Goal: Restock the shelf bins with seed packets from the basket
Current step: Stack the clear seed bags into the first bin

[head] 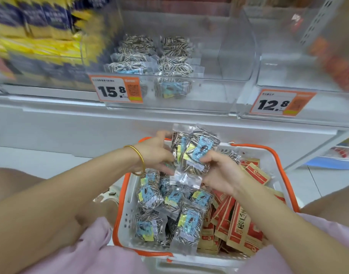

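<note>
Several sunflower seed packets (193, 153) are bunched mid-frame over the basket (121, 196), your left hand (155, 153) curled round their side, right hand (219, 171) pinching the lower edge. Slick bags, loose bunch: one could slip out heading to the upper-centre bin (209, 95).

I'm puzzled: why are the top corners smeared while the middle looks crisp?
Head view: the yellow bags at top left and orange packets at right are smeared, likely motion blur; the 15.8 price tag, the left hand, the right hand and the seed packets they hold read sharper.
</note>
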A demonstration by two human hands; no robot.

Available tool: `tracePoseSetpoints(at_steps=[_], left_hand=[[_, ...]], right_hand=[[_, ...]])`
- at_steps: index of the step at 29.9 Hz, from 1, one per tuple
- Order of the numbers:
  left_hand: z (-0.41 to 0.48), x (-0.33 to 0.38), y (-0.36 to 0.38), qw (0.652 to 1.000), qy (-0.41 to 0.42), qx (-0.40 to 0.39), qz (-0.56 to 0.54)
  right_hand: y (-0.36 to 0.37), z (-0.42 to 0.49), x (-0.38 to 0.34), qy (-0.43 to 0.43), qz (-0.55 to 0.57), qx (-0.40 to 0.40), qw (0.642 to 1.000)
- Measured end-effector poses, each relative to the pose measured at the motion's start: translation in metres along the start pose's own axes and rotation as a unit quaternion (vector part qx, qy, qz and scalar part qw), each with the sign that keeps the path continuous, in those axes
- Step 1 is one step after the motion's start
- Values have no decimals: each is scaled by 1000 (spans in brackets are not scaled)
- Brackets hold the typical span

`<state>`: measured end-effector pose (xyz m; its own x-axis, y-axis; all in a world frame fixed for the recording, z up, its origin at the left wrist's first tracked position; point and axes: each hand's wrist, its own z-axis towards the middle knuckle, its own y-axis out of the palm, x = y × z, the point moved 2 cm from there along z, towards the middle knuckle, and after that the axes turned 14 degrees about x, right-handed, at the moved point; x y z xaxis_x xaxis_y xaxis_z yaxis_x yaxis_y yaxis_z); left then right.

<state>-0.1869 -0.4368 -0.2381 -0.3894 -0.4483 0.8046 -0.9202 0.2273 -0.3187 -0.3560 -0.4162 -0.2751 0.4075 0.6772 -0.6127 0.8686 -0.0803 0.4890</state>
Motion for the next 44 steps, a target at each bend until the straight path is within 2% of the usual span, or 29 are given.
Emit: tracePoseSetpoints(at_steps=[2,4,7,9,10,11,13,15,17,18,22,25,27,33,36,40,44], left_hand=[[-11,10,-9,1000,6,-9,-30],[-22,21,-21,999,21,-7,-44],[-39,41,-48,995,28,-7,-91],[-45,57,-72,994,70,31,-73],[-46,66,-85,990,102,76,-59],[-45,75,-99,979,140,136,-51],[-42,91,-126,937,215,272,-46],[-33,101,-147,887,271,375,-15],[-22,104,-159,857,290,421,62],[-16,104,-162,851,285,427,115],[7,105,-159,857,247,353,283],[21,111,-153,859,240,302,337],[29,116,-155,866,235,302,321],[37,125,-169,899,206,316,221],[35,126,-165,881,192,323,287],[29,133,-160,831,234,351,362],[28,135,-160,825,280,312,379]], right_hand=[[9,-4,-4,-18,-12,15,1000],[27,-14,-13,-89,-79,55,991],[59,-35,-39,-183,-156,45,970],[83,-46,-67,-249,-211,26,945],[95,-48,-85,-292,-241,20,925],[109,-49,-104,-337,-278,24,899],[138,-43,-144,-410,-374,43,831],[167,-34,-176,-444,-508,41,737],[189,-19,-196,-427,-625,26,653],[195,-10,-201,-403,-657,12,637],[195,31,-205,-283,-683,-51,671],[185,49,-208,-217,-638,-88,734],[181,56,-207,-203,-619,-106,751],[194,69,-201,-210,-621,-129,744],[203,73,-195,-214,-618,-117,747],[200,73,-195,-225,-595,-121,762],[188,66,-201,-235,-561,-102,787]])
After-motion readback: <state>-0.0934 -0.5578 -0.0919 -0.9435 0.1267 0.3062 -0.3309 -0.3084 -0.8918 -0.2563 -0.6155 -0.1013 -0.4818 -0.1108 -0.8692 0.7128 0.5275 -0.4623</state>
